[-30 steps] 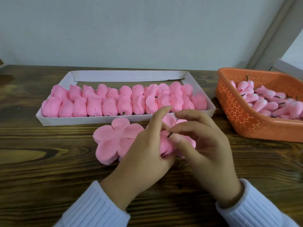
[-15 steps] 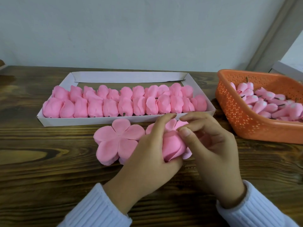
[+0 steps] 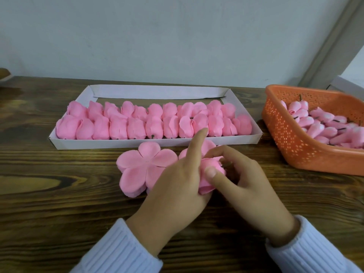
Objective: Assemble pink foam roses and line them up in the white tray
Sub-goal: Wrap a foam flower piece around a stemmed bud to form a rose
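Head cam: dark wood table, white tray, pale wall behind.

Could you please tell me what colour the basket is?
Orange, with small holes; the basket shows in the head view.

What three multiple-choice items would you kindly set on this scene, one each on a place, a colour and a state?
1. The flat petal piece lies, relative to the white tray: A inside; B in front, on the table; C behind.
2. The basket is: A orange; B blue; C green.
3. The half-made rose is: A in the tray; B held in both hands; C alone on the table.
B, it lies on the wood nearer than the tray; A, its perforated walls are orange; B, left hand and right hand grip it.
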A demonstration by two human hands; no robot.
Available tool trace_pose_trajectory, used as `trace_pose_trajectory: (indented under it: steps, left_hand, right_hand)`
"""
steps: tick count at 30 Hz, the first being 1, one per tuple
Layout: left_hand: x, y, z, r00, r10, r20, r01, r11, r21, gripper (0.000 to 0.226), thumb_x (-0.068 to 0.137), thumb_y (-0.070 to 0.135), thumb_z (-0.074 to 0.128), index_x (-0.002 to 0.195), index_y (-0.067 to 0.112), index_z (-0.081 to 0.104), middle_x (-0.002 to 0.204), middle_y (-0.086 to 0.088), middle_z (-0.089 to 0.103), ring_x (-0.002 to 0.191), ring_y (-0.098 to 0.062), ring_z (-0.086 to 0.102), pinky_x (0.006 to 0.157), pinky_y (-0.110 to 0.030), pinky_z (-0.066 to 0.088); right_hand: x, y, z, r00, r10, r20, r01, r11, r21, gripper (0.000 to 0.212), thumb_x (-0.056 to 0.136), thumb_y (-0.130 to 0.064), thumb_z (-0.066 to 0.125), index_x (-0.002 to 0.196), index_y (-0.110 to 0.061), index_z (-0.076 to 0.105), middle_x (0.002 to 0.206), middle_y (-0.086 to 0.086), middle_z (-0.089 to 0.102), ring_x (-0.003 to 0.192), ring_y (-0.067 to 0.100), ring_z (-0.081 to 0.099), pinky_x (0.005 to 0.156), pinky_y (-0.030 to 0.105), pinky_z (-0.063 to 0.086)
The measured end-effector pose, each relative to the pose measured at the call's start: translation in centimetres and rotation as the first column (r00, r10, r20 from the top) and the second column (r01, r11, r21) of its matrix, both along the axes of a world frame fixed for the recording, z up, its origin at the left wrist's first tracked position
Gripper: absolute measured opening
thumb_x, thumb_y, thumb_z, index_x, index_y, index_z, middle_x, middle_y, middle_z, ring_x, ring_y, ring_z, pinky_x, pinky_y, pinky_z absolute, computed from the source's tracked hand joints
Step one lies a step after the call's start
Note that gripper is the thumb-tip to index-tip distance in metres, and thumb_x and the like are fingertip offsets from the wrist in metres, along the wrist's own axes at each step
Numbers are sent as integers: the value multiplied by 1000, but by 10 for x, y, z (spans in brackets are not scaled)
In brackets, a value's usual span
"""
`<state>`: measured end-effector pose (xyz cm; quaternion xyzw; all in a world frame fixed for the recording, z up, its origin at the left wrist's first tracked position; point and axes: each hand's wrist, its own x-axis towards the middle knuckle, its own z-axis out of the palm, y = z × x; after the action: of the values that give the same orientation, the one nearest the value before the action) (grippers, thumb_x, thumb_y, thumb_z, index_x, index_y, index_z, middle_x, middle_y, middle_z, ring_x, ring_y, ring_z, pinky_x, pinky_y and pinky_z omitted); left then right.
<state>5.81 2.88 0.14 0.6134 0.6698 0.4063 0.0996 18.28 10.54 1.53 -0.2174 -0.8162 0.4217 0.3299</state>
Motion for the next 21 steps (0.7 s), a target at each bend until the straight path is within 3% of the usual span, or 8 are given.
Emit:
trace_pose_trajectory:
  steps: [4,8,10,12,14,16,18,21]
  left_hand:
    - [-1,-1,0,1000,-11,-26,12,999,40,102,82,19,70,135,59,-7,88,20,50,66,7,54,58,-5,43]
    - [-1,0,0,984,14,179,-38,991,131,109,73,16,80,142,52,4,96,22,56,94,10,57,74,-8,48]
    - [-3,0,1,915,-37,402,-25,989,148,97,71,11,79,141,42,21,99,20,59,89,2,65,72,-15,53]
    - [-5,0,5,768,-171,618,88,983,163,82,70,4,69,135,38,32,98,16,65,81,-6,69,71,-20,54]
    - [-5,-1,10,674,-274,686,226,961,162,71,71,2,67,134,23,40,100,6,67,89,-13,68,80,-27,55]
    - [-5,-2,11,673,-310,672,280,947,157,69,72,9,74,133,13,43,109,1,67,104,-14,64,90,-30,53]
    - [-5,-2,11,679,-304,668,281,949,146,71,67,26,81,130,18,49,110,8,68,108,-7,62,90,-30,52]
    - [-4,-1,12,652,-338,679,309,936,169,45,64,40,78,107,33,67,96,13,69,92,-3,64,71,-19,51]
  right_hand:
    - [-1,0,-2,997,37,-70,-43,996,-80,25,77,-44,63,93,-25,65,76,9,65,59,19,57,55,37,50]
    - [-2,2,-4,967,64,-246,-137,946,-294,17,80,-25,67,91,-12,66,69,5,64,55,9,57,50,19,45]
    - [-1,5,-3,930,67,-361,-255,826,-502,15,79,-24,66,91,-15,70,67,5,61,54,12,53,49,21,43]
    - [0,9,-1,878,104,-467,-416,649,-637,29,79,-26,70,103,-10,69,75,13,58,63,20,53,56,25,47]
    - [-1,9,0,831,171,-529,-535,503,-679,55,79,-28,75,120,2,57,95,25,54,86,35,52,75,38,50]
    - [-1,6,-1,796,243,-554,-600,438,-670,58,81,-25,75,125,4,52,111,26,57,102,37,56,88,42,51]
    - [-2,1,-3,789,294,-539,-613,438,-658,49,82,-22,75,122,-1,57,112,20,62,105,28,60,91,39,51]
    - [-4,-3,-4,833,277,-479,-549,529,-648,44,79,-22,74,117,-5,61,108,20,61,101,33,55,88,40,50]
